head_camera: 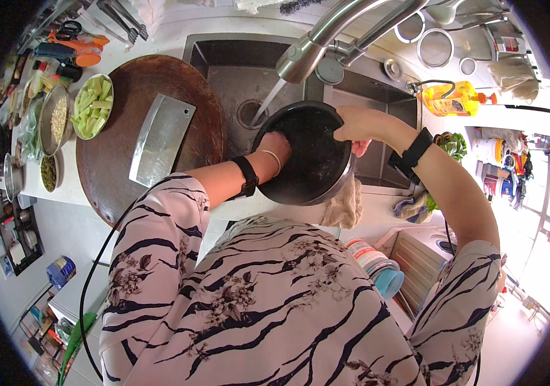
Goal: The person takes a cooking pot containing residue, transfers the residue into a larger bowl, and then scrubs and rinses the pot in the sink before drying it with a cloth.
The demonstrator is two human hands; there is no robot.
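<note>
A black pot (320,144) is tilted over the front edge of the steel sink (236,72). My right hand (357,126) grips its right rim, thumb on the inner side and fingers outside. Inside the pot, against its left inner wall, is my left hand (275,147); its fingers are hidden, so what they hold cannot be told. Water runs from the faucet (299,60) into the sink just left of the pot, over the drain (251,115). A beige cloth (345,205) hangs at the counter edge below the pot.
Left of the sink, a cleaver (161,140) lies on a round wooden board (110,159). Beyond are a bowl of cut green vegetable (92,107), a metal bowl of pale pieces (57,118) and a small dish (49,172). A yellow soap bottle (451,99) stands at right.
</note>
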